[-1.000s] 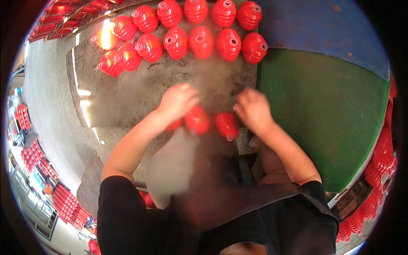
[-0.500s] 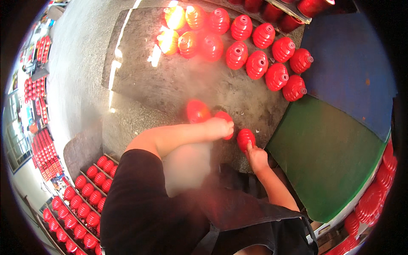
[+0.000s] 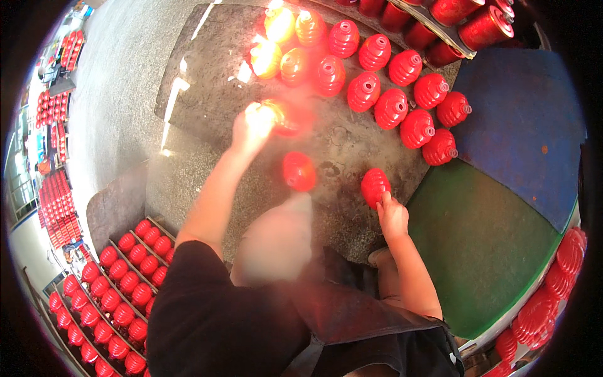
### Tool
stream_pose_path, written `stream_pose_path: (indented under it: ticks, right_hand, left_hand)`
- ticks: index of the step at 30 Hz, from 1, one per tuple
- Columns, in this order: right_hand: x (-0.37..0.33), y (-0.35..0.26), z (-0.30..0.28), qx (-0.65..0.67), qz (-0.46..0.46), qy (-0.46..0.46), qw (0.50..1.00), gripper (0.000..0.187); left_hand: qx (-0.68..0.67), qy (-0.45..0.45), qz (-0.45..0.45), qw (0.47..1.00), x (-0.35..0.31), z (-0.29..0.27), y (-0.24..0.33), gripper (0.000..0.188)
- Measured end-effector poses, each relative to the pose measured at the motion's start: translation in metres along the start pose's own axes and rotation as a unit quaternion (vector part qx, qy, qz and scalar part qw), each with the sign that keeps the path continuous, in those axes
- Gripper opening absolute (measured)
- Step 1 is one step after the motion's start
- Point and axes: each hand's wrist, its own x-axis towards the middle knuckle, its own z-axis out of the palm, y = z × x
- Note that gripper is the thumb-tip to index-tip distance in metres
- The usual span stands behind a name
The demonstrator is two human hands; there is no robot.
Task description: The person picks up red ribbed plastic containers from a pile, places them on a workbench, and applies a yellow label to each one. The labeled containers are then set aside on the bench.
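My left hand [image 3: 252, 129] is stretched forward and closed on one end of a shiny red bottle [image 3: 290, 119]. This bottle is ribbed and round-bellied, and glare and haze blur its outline. In my right hand [image 3: 393, 215], another ribbed red bottle [image 3: 375, 186] is gripped by its near end, the belly pointing away from me. Between the two hands, a third red bottle [image 3: 299, 171] is on the floor just beyond my knee, touched by neither hand. Ahead of my left hand, two curving rows of similar red bottles [image 3: 363, 92] stand on a dark board, necks up or tilted.
Bright sun falls on the far-left bottles [image 3: 266, 59]. A rack of red cylinders [image 3: 455, 9] is at the far right. Blue [image 3: 515, 119] and green [image 3: 480, 251] panels lie to my right. Crates of red bottles [image 3: 110, 301] stand at lower left.
My left hand has swung forward and left, carrying a bottle from near my right hand toward the rows. My right hand still holds its bottle, now slightly farther forward. The view has shifted a little.
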Motion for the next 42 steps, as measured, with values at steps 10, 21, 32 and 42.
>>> stream_pose_path:
  ticks: [10,21,32,42]
  right_hand:
    - [0.001,-0.01,0.006,-0.008,0.026,-0.016,1.0,0.023]
    - [0.0,-0.006,0.009,-0.013,0.012,0.0,1.0,0.023]
    - [0.002,-0.007,0.007,0.012,0.022,0.001,1.0,0.023]
    - [0.054,-0.047,-0.007,0.084,-0.045,-0.008,0.995,0.032]
  left_hand:
    - [-0.016,-0.149,-0.051,0.987,0.034,0.021,-0.136,0.022]
    - [0.039,0.074,-0.013,0.996,0.028,0.013,-0.09,0.028]
    - [-0.087,-0.349,-0.055,0.932,-0.096,0.023,0.087,0.034]
    - [-0.085,-0.149,0.014,0.985,-0.035,0.013,0.023,0.007]
